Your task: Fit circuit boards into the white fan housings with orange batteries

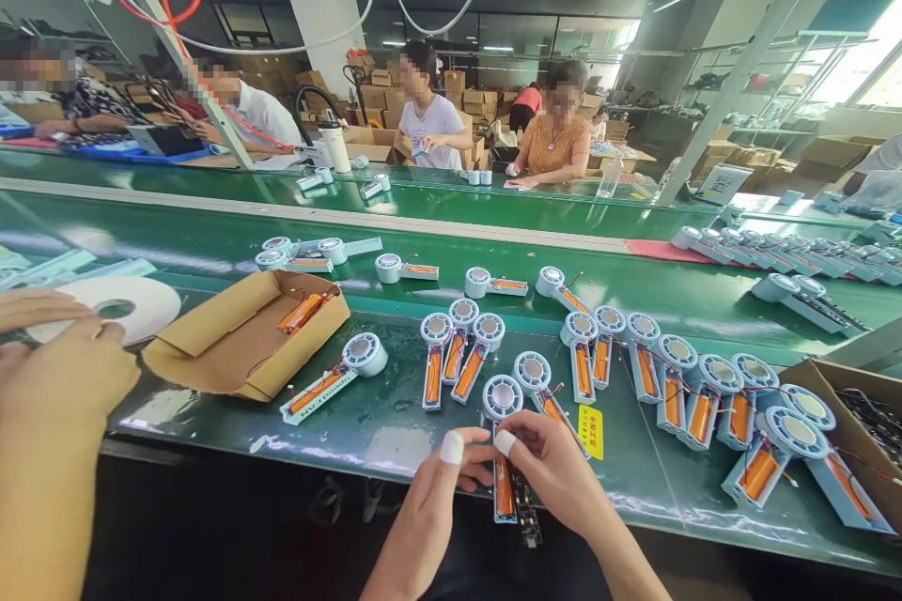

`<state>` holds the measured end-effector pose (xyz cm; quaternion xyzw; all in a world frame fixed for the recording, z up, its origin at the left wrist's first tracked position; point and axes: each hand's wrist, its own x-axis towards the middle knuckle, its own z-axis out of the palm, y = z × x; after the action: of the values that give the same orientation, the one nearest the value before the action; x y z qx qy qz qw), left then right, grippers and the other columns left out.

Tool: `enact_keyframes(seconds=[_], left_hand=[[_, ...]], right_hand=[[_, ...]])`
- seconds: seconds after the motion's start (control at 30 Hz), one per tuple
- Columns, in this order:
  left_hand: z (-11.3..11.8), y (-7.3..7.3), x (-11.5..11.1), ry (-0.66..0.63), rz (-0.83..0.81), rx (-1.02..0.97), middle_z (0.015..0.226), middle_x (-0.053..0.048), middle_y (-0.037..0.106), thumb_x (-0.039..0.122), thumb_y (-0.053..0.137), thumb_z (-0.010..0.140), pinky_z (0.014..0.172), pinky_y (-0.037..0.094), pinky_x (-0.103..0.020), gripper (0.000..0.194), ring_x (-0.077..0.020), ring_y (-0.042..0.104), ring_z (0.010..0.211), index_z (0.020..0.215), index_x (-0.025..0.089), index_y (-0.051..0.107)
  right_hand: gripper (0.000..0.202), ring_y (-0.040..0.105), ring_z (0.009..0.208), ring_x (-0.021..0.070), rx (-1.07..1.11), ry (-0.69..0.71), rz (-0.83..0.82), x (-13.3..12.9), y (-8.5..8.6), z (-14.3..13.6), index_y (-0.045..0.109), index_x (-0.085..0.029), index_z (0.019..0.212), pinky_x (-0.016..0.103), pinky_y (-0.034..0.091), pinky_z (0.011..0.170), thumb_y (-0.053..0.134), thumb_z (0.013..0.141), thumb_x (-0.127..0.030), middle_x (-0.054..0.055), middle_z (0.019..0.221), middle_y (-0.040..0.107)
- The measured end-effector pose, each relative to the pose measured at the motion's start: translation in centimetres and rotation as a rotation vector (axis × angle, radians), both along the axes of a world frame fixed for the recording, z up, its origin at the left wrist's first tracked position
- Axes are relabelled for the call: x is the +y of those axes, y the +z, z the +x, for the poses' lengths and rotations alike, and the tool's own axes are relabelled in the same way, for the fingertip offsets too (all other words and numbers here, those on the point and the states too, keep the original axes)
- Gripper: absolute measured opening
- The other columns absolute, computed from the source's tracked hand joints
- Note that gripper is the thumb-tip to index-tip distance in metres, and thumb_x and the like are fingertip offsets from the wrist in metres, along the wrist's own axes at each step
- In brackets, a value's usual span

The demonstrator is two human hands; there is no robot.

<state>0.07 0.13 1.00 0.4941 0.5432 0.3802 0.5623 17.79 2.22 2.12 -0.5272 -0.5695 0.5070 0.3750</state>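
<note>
A light-blue handheld fan [502, 397] with its handle uncovered and an orange battery [504, 493] inside lies at the table's front edge. Over the handle's upper part, my left hand [443, 488] brings thumb and fingers together; what they pinch, perhaps a thin wire, is too small to make out. My right hand [553, 470] is closed at the upper end of a narrow black circuit board [525, 512], which hangs beside the handle. Both thumbs wear white finger covers. The fingertips of both hands nearly meet and hide the wiring.
Several open fans [701, 394] lie to the right, near a carton of circuit boards [866, 423]. A yellow label [590, 432] lies nearby. Leftward are another fan [324, 385], a carton with batteries [232, 338], a tape roll [155, 305] and a co-worker's hands [63, 357]. Other people sit across the green conveyor [458, 249].
</note>
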Motion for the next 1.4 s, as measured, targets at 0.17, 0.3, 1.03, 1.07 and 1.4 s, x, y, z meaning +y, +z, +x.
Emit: enact_keyframes(seconds=[0.17,0.3,1.03,1.07,1.4], left_hand=[[1.2,-1.5,1.1,-0.042,-0.051,0.076,0.079,-0.008,0.070,0.077,0.037,0.088,0.060,0.050,-0.034,0.071,-0.0222,0.062,0.066,0.095,0.014,0.069],[1.8,-1.5,1.5,-0.074,-0.151,0.027,0.075,-0.009,0.069,0.082,0.040,0.084,0.067,0.053,-0.037,0.073,-0.0268,0.066,0.079,0.084,0.014,0.068],[3.1,-0.1,1.1,-0.060,0.018,-0.158,0.120,-0.008,0.068,0.052,0.061,0.088,0.102,0.046,-0.035,0.045,-0.0253,0.061,0.115,0.121,0.021,0.060],[3.1,-0.1,1.1,-0.061,0.032,-0.123,0.118,-0.008,0.068,0.053,0.059,0.089,0.101,0.046,-0.034,0.044,-0.0250,0.061,0.114,0.120,0.021,0.061],[3.8,-1.0,0.9,0.044,-0.037,-0.107,0.069,0.005,0.049,0.055,0.048,0.092,0.053,0.041,-0.022,0.033,-0.0116,0.045,0.057,0.090,0.022,0.055]], right_hand=[[0.035,0.045,0.061,0.0123,0.300,-0.004,-0.130,0.3,-0.8,0.4,0.060,-0.018,0.079,0.024,0.037,0.060,0.065,0.085,-0.052,-0.003,0.066,0.054],[0.036,0.044,0.062,0.0117,0.388,0.089,-0.096,-0.9,-0.4,-0.1,0.057,-0.019,0.080,0.024,0.039,0.062,0.063,0.088,-0.053,-0.003,0.067,0.052],[0.031,0.058,0.072,0.0168,0.753,-0.161,-0.146,-2.7,-0.8,0.2,0.069,-0.021,0.097,0.029,0.049,0.071,0.076,0.079,-0.045,0.002,0.080,0.064],[0.031,0.058,0.074,0.0170,0.758,-0.149,-0.142,-2.6,-0.6,0.3,0.069,-0.021,0.098,0.030,0.050,0.072,0.077,0.079,-0.044,0.002,0.081,0.064],[0.029,0.063,0.088,0.0196,0.317,-0.113,0.049,-2.5,0.4,0.1,0.064,-0.021,0.105,0.032,0.052,0.081,0.071,0.085,-0.041,0.005,0.097,0.068]])
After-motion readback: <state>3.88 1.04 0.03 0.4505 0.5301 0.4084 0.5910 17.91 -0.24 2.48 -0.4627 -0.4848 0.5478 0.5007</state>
